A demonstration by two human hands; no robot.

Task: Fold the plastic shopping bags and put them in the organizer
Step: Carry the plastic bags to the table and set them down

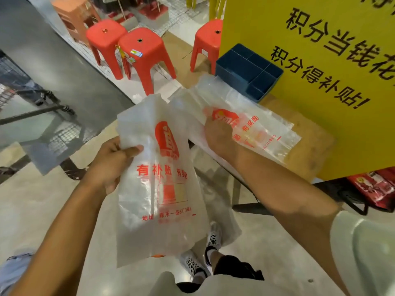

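My left hand (113,161) grips the left edge of a translucent white shopping bag with red print (162,189), which hangs upright in the air below the table edge. My right hand (218,135) reaches under a second printed bag (256,129), which lies flat on the wooden table (310,146); its fingers are hidden by the plastic. A dark blue organizer with several compartments (245,69) stands at the table's far end, touching the second bag's handles.
A big yellow sign with black characters (320,60) stands on the table's right side. Red plastic stools (141,54) stand on the floor beyond. A grey counter (53,67) runs along the left. Red packages (376,189) sit under the table.
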